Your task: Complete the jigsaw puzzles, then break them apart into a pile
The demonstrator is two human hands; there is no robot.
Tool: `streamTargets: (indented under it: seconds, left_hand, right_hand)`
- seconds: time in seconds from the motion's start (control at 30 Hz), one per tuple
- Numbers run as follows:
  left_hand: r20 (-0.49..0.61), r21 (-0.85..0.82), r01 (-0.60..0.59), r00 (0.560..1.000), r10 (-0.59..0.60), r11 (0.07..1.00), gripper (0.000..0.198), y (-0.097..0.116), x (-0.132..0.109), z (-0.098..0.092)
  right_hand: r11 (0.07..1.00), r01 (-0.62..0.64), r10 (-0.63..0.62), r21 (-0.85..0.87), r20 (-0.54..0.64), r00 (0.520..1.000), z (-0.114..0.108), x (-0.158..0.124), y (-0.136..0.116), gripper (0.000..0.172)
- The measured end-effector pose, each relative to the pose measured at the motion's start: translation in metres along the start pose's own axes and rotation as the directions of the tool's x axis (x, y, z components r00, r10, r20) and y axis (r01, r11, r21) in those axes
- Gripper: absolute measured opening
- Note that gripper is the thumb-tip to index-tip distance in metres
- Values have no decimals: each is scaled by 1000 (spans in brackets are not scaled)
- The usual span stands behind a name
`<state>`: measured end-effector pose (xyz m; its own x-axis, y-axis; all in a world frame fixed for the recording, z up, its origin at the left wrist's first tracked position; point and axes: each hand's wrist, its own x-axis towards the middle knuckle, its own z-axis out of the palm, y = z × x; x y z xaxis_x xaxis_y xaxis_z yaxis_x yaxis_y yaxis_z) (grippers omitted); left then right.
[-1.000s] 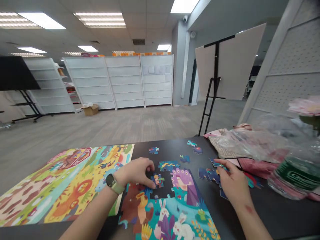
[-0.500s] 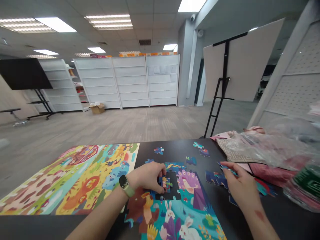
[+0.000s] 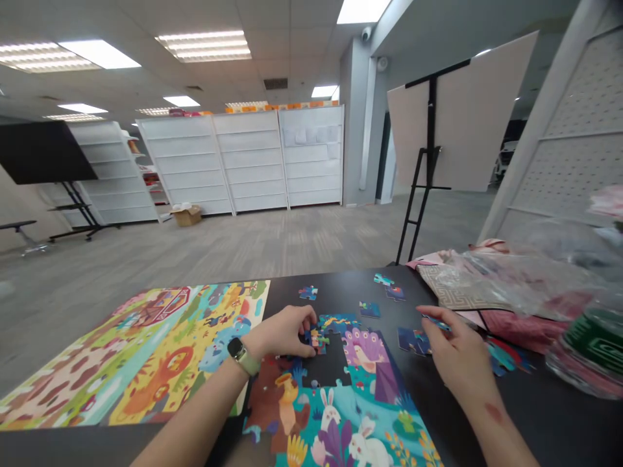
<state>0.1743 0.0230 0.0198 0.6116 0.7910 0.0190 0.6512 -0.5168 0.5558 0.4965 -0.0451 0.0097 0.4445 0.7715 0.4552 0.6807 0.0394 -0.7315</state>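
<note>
Jigsaw puzzle [image 3: 335, 415] lies on a dark table [image 3: 545, 415], with a printed picture sheet [image 3: 131, 357] just to its left. Its lower part and peacock section are joined, but a dark gap stays open at the top middle. Loose pieces [image 3: 370, 309] lie scattered beyond it, and more sit in a cluster [image 3: 413, 340] to its right, so a fair share remains unplaced. The left hand [image 3: 285, 332], curled and closed, pinches a small joined bunch [image 3: 316, 340] at the gap's edge. The right hand [image 3: 457, 353] is half closed, thumb and forefinger gripping a thin blue piece [image 3: 437, 322] above the cluster.
</note>
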Motion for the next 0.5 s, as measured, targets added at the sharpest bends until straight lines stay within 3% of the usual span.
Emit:
streamTargets:
  seconds: [0.33,0.5]
  left_hand:
    - [-13,140,-9,1000,11,990,35,-1,-1,-7]
    - [-11,200,-28,999,31,979,23,5,-2,-10]
  right_hand:
    - [993,-106,100,50,104,990,9,0,6,38]
    - [994,-95,88,57,103,991,9,-1,5,37]
